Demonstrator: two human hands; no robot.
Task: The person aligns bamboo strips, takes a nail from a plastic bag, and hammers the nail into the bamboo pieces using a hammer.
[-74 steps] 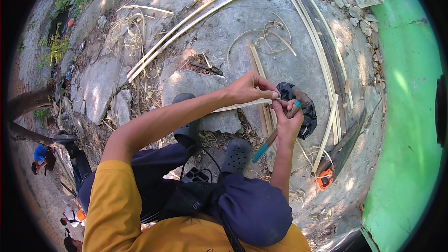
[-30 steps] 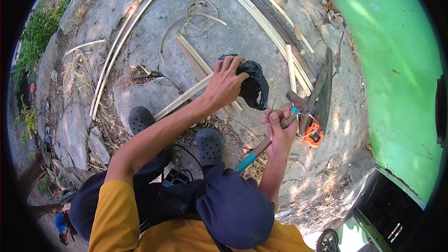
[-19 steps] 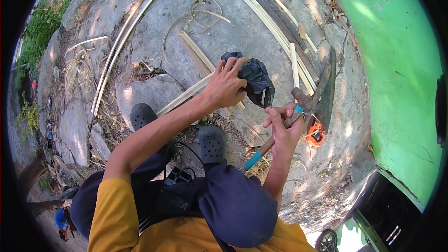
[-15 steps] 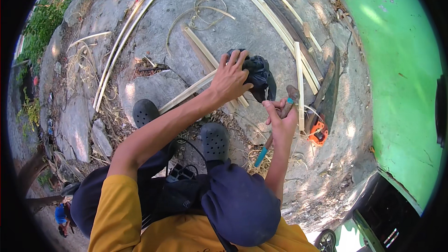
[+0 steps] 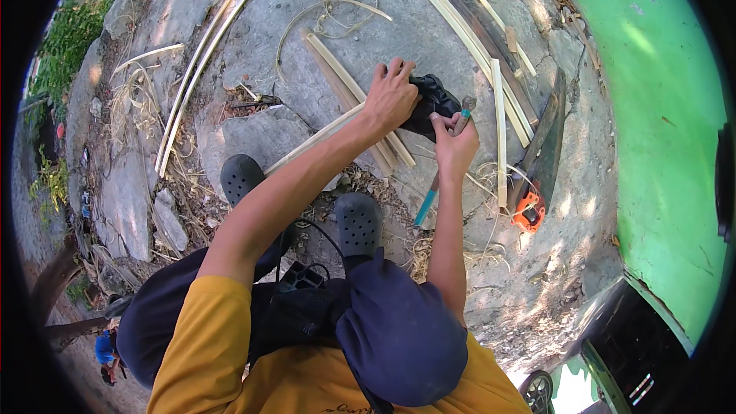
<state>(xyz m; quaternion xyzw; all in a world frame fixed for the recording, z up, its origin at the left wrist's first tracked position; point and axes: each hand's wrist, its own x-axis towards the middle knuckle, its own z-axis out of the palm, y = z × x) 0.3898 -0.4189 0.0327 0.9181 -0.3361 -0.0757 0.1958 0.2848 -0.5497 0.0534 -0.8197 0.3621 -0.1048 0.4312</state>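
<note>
My left hand (image 5: 391, 100) grips a crumpled black plastic bag (image 5: 438, 92) by its left side, fingers closed on the plastic. Against the bag's right side is my right hand (image 5: 457, 146), closed round a hammer (image 5: 426, 203) with a brown handle and teal bands. The hammer lies slanted through that hand, its head end up beside the bag. A thin, pale sliver, perhaps a nail, shows at the right thumb and fingertips; it is too small to be sure. What the bag holds is hidden.
Pale wooden strips (image 5: 501, 134) and dark planks (image 5: 548, 142) lie at right, beside an orange tape measure (image 5: 529, 211). Two crossed slats (image 5: 349, 77) lie beyond my feet. Long bent strips (image 5: 207, 50) stretch at left. A green wall (image 5: 652, 107) bounds the right.
My right hand has moved up and slightly left, its fingertips now against the bag, with the hammer along. The left hand has shifted slightly right and up, still holding the bag.
</note>
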